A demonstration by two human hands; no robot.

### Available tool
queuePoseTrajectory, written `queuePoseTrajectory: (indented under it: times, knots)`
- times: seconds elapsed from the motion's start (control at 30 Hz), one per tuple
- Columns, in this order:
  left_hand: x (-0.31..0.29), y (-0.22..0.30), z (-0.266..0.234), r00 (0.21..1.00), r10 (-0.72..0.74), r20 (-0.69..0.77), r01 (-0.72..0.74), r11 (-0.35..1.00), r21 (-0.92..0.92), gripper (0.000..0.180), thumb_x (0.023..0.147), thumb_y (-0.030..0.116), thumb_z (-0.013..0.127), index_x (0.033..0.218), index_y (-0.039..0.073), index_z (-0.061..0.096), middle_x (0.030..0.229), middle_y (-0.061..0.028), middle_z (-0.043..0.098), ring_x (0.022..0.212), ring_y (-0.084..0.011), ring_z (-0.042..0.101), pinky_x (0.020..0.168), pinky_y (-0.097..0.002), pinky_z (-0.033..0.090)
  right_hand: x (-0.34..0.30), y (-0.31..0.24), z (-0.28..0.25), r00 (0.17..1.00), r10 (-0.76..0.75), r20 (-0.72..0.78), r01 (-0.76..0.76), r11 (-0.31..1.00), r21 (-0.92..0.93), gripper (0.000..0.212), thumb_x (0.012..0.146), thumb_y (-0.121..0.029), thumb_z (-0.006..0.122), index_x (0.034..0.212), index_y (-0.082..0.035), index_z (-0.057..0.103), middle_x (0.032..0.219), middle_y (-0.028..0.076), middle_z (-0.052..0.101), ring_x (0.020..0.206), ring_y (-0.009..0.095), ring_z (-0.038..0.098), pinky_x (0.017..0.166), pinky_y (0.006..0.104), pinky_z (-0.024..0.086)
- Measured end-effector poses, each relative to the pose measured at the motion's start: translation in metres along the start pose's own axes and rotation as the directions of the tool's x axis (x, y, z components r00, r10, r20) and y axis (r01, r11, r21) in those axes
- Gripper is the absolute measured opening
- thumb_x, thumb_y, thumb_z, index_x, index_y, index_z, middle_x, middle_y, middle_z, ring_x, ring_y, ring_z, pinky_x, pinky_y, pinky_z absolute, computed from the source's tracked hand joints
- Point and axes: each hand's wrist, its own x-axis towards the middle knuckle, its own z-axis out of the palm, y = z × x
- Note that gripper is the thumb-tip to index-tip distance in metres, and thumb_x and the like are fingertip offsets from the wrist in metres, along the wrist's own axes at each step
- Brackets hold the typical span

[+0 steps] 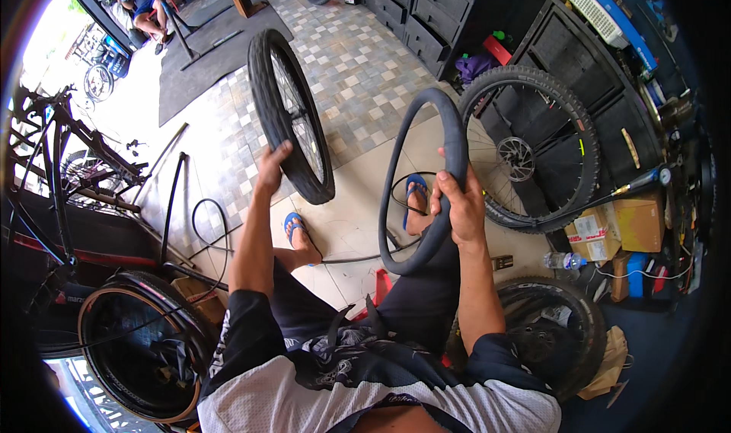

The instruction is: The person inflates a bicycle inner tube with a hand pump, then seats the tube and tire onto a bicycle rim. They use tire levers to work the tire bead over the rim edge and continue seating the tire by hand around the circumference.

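My left hand (272,166) is closed on the near edge of a bicycle wheel (266,113) with a black tyre. The wheel is held up in front of me, tilted, and its spokes and hub show on the right side. In my right hand (461,204) is an inflated grey inner tube (455,132), held as a loop by its right side, thumb across it. The tube hangs apart from the wheel. Behind the tube, a thin black hose (354,260) runs over the floor by my feet.
A second wheel (590,128) with a disc rotor leans against dark drawers (426,37) at right. A floor pump (640,182), boxes (640,223) and a plastic bottle (563,261) stand near it. Tyres (95,300) and a bike frame (53,140) are at left. Another person (145,6) sits far left.
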Motion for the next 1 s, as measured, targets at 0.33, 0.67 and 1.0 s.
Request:
queuePoseTrajectory:
  times: [0.33, 0.67, 1.0]
  knots:
    - [-0.114, -0.073, -0.102, 0.697, -0.702, 0.146, 0.323, 0.489, 0.810, 0.071, 0.094, -0.008, 0.070, 0.159, 0.010, 0.048, 0.137, -0.0123, 0.063, 0.128, -0.0237, 0.064, 0.097, -0.0421, 0.060, 0.015, 0.028, 0.016, 0.997, 0.050, 0.053, -0.053, 0.997, 0.047, 0.046, 0.106, -0.017, 0.063, 0.146, 0.001, 0.052, 0.078, 0.004, 0.058, 0.057, 0.010, 0.054, 0.068, 0.0276, 0.049]
    - [0.038, 0.098, -0.071, 0.898, -0.359, -0.253, 0.439, 0.730, 0.524, 0.065, 0.079, 0.057, 0.087, 0.101, -0.003, 0.077, 0.083, -0.0120, 0.074, 0.063, -0.0201, 0.069, 0.060, -0.0362, 0.059, 0.024, 0.037, 0.023, 0.997, 0.074, 0.033, -0.076, 0.995, 0.067, 0.046, 0.105, -0.017, 0.065, 0.146, 0.000, 0.051, 0.078, 0.003, 0.057, 0.057, 0.010, 0.053, 0.058, 0.0264, 0.048]
    - [0.025, 0.147, 0.036, 0.976, -0.123, -0.182, 0.197, 0.857, 0.476, 0.063, 0.083, 0.038, 0.086, 0.113, -0.012, 0.062, 0.082, -0.0164, 0.068, 0.060, -0.0225, 0.068, 0.051, -0.0370, 0.058, 0.019, 0.029, -0.002, 1.000, 0.007, -0.010, -0.006, 0.998, 0.057, 0.045, 0.104, -0.018, 0.066, 0.142, 0.002, 0.053, 0.076, 0.001, 0.056, 0.056, 0.009, 0.052, 0.054, 0.0242, 0.045]
